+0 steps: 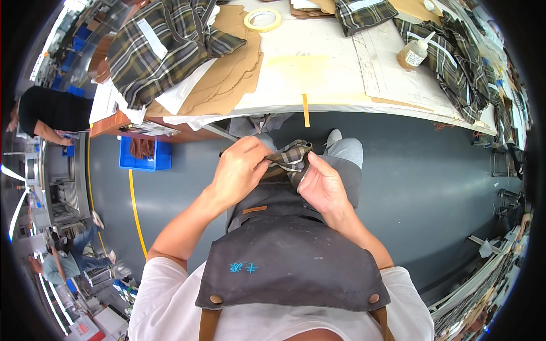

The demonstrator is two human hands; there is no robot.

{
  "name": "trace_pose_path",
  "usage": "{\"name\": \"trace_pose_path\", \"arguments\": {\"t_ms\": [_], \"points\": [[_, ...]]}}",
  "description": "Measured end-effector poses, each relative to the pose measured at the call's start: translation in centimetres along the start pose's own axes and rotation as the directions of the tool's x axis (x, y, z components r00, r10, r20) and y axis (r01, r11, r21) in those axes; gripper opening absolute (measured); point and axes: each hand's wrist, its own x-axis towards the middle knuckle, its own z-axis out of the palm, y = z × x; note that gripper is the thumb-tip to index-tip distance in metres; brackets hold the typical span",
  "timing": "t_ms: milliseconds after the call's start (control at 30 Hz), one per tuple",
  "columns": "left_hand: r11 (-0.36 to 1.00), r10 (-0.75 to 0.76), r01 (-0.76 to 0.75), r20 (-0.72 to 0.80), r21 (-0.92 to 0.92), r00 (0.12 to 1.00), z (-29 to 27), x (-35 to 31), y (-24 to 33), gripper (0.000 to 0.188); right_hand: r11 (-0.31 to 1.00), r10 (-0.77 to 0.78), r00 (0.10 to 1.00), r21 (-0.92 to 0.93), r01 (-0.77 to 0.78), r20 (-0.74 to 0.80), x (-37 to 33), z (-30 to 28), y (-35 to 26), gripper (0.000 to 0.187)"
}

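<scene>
head cam: l hand curled, r hand looser, both pinch 1 plaid cloth

a grey floor is filling the frame's middle, yellow lines are curving at its left, a white-topped table is spanning the top, and strip lights are glowing at the far left edge.
</scene>
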Motion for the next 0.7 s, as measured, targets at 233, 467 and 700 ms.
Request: {"name": "trace_pose_path", "arguments": {"t_ms": [233,467,700], "points": [[0.966,-0.167,0.197,0.178,-0.167,0.97,0.3,-0.4,0.6,0.014,0.993,-0.033,0.957,-0.098,0.064,0.29,0.3,-0.1,0.2,0.046],[0.92,-0.231,0.294,0.246,-0.259,0.941,1.5,-1.6,0.1,0.014,0.998,0.066,0.937,-0.022,-0.062,0.343,1.2,-2.4,-0.4,0.06],[0.916,-0.22,0.286,0.245,-0.279,0.944,2.8,-1.6,-1.0,0.013,0.98,0.114,0.916,0.105,-0.166,0.384,1.1,-2.6,-0.4,0.068]]}}
